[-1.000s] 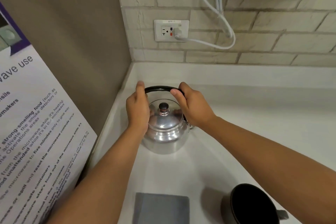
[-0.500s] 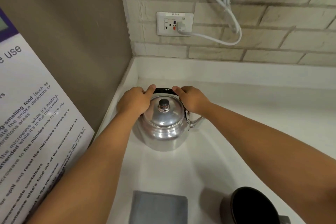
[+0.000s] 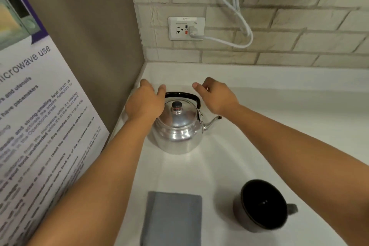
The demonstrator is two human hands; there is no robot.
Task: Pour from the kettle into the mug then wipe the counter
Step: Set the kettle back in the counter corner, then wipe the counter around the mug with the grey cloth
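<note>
1. Kettle [image 3: 176,129]: polished metal, standing upright on the white tabletop [image 3: 279,126] in the far-left corner, near the side wall; its black handle [image 3: 182,95] arches over the lid knob [image 3: 177,105].
2. Spout [image 3: 212,122]: points to the person's right and slightly toward the camera; the kettle's long axis runs left to right along spout and handle arch.
3. Left hand [image 3: 144,104]: grip released, fingers loosely spread just beside the handle's left end, holding nothing.
4. Right hand [image 3: 216,96]: grip likewise released, hovering beyond the handle's right end, apart from it.
5. Mug [image 3: 261,204]: dark, upright, mouth open, near the front edge at right; its handle points right.
6. Cloth [image 3: 172,218]: grey, folded flat, just left of the mug.
7. Step in hand, as judged: take the handle. One hand should close around the top of the arch, centred above the lid, so the kettle hangs level; lift straight up, then carry the spout toward the mug.
</note>
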